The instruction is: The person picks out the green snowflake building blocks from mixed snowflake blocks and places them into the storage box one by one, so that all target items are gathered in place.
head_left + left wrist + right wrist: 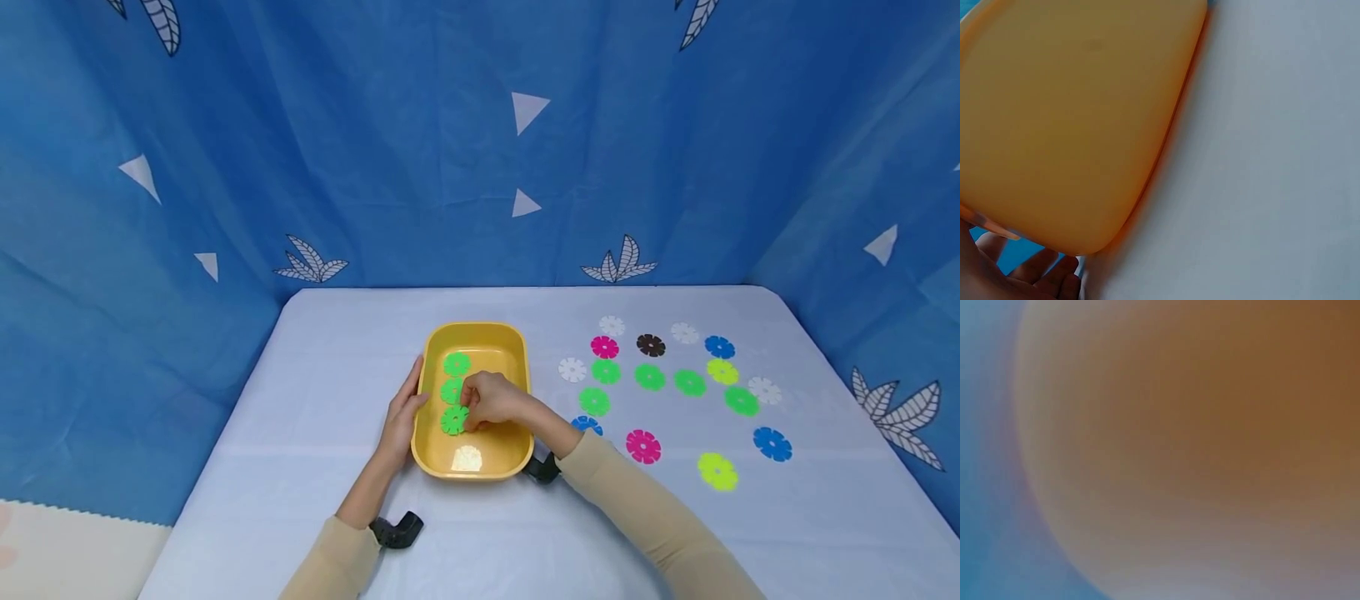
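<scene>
A yellow plastic tray sits near the middle of the table in the head view. My left hand grips its left side, thumb at the rim and fingers along the outside wall; the left wrist view shows some of those fingers beside the tray wall. Inside the tray my right hand pinches the edge of a green notched disc. Two more green discs lie in a column above it, an upper one and a middle one partly behind the fingers. The right wrist view is a blur of tray yellow.
Right of the tray, loose notched discs lie spread on the white table: several green ones, pink ones, white ones, blue ones, yellow ones and a dark brown one. A blue curtain hangs behind.
</scene>
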Motion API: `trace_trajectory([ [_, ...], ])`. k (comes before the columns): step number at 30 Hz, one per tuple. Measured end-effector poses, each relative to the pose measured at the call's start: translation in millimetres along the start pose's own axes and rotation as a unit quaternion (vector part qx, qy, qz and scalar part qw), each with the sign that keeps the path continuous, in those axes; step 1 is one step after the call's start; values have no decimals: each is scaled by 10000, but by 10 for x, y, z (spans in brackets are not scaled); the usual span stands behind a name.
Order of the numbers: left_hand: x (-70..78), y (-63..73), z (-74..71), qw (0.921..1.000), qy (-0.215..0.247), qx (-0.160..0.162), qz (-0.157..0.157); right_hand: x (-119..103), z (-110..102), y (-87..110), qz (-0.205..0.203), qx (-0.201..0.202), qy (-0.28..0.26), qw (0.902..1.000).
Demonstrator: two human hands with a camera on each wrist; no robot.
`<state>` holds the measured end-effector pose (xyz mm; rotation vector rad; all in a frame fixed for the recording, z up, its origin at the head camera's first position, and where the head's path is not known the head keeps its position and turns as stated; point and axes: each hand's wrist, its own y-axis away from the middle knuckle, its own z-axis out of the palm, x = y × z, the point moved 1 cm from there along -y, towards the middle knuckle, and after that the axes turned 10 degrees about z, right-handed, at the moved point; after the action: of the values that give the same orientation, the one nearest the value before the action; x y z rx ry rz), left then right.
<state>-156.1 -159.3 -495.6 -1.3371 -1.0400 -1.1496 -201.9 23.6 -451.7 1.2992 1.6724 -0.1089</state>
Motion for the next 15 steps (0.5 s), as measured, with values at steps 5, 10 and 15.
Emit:
trace_trajectory([
  [5,9,-5,0,10000,0,-13,22,-18,6,17,38,39,34,10000],
  [10,7,-9,2,10000,4,17,26,-14,12,19,67,40,-56,10000],
  [15,14,-9,7,10000,28,10,17,-22,9,23,34,54,-14,10000],
])
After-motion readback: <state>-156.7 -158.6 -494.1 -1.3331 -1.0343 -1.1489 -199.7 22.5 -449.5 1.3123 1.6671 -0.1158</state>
